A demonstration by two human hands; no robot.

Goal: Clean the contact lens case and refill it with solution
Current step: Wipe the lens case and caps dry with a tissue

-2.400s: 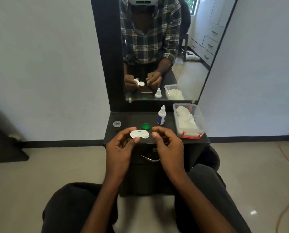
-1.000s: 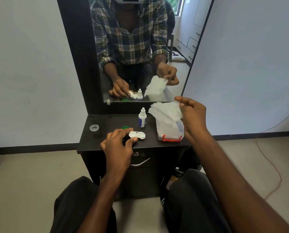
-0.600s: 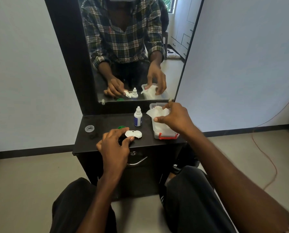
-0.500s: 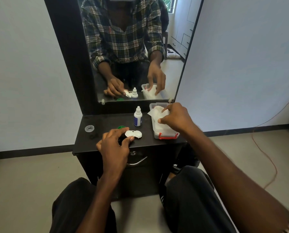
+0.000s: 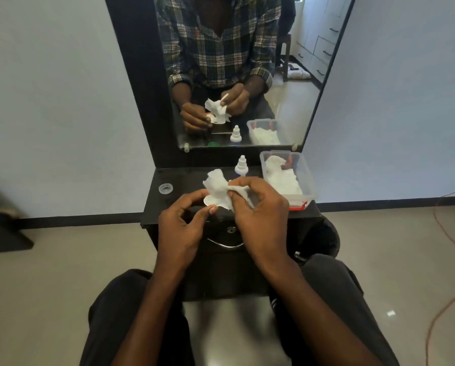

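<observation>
Both grips were clenched over the worktop's point(image 5: 189, 180) front edge: the right hand point(image 5: 258, 215) pinched a crumpled, soft white tissue point(image 5: 218, 187) into the smooth oval contact lens case point(image 5: 211, 200), which the left hand point(image 5: 180, 228) steadied, apparently for wiping. Behind, a clear tissue box point(image 5: 307, 178) and solution bottle point(image 5: 241, 167) stood ready.

hands 2 point(image 5: 178, 228) | case 1 point(image 5: 210, 199) | tissue 1 point(image 5: 218, 187) | bottle 1 point(image 5: 241, 167) | tub 1 point(image 5: 307, 178) | cap 1 point(image 5: 165, 188)
</observation>
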